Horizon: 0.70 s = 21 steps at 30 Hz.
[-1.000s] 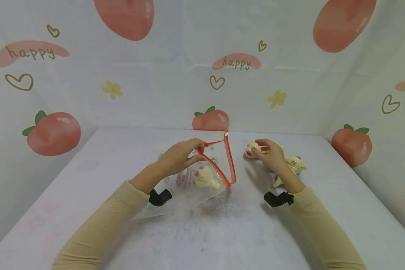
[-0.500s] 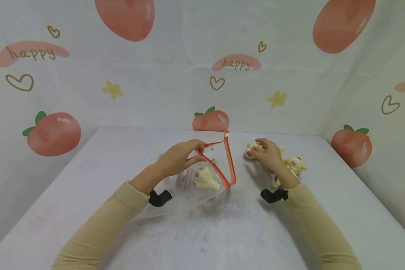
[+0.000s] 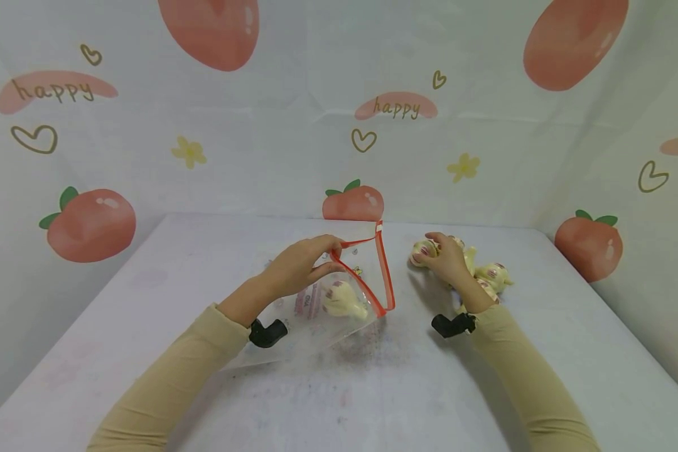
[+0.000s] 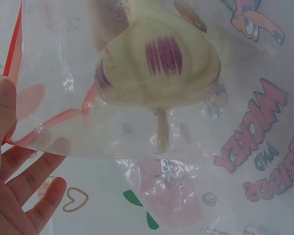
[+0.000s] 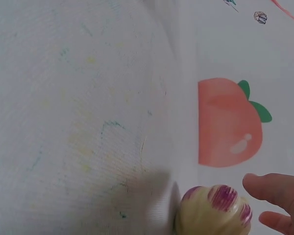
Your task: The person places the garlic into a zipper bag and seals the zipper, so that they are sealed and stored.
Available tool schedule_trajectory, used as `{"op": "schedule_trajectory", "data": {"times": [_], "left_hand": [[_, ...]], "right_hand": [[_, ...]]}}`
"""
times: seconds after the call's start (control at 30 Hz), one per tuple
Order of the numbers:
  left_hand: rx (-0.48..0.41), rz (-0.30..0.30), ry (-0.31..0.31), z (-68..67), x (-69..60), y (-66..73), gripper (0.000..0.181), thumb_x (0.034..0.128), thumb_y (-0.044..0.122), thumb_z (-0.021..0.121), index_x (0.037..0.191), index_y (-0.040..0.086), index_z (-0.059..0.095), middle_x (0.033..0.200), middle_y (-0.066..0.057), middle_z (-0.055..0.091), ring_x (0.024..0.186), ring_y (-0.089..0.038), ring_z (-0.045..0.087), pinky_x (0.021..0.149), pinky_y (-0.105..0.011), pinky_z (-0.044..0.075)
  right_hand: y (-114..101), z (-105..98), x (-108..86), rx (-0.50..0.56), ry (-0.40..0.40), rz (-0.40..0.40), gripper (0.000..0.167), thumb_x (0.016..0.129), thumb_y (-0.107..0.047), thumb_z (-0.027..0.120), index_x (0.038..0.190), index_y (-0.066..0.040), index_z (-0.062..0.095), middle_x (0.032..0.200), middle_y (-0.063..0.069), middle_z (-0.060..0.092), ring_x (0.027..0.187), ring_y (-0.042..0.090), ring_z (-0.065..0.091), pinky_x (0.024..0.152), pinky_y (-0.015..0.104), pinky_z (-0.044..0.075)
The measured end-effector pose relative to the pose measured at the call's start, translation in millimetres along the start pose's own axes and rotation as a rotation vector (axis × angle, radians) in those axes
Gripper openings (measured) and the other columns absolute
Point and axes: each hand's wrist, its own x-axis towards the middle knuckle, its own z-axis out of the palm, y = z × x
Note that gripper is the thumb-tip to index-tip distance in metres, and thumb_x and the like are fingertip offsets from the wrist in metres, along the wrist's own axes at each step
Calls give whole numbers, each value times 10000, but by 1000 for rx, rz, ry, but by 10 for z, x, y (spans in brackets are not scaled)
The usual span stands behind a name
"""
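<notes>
A clear plastic bag (image 3: 316,326) with a red-edged mouth lies on its side, printed with pink lettering; its mouth gapes to the right. Inside the bag is a cream garlic-like bulb (image 3: 341,299) with purple patches, large in the left wrist view (image 4: 161,58). My left hand (image 3: 296,267) pinches the bag's red edge between thumb and fingers. Right of the bag, my right hand (image 3: 454,263) is at another bulb (image 3: 422,253), thumb over its near side and fingers spread above. In the right wrist view, the fingers (image 5: 274,188) stand apart from that bulb (image 5: 213,213).
Several more cream bulbs (image 3: 494,274) lie in a cluster behind and beside my right hand, partly hidden by it. A white backdrop (image 3: 282,157) with printed fruit rises behind the white tabletop (image 3: 339,389).
My right wrist and forearm have shifted left, uncovering more of the clustered bulbs. The bulb at the right fingertips looks unmoved. My left hand and the bag are still.
</notes>
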Motion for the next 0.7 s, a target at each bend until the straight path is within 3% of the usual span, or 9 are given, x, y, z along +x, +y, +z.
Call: {"op": "schedule_trajectory", "data": {"times": [0.7], "left_hand": [[5, -5, 10, 24, 0, -31, 240, 849, 185, 678, 1000, 61, 537, 1005, -60, 644, 934, -174, 621, 803, -330, 502]], "right_hand": [[65, 78, 49, -35, -6, -31, 552, 817, -112, 692, 1257, 131, 463, 1254, 345, 494, 1169, 469, 455, 1007, 546, 344]]}}
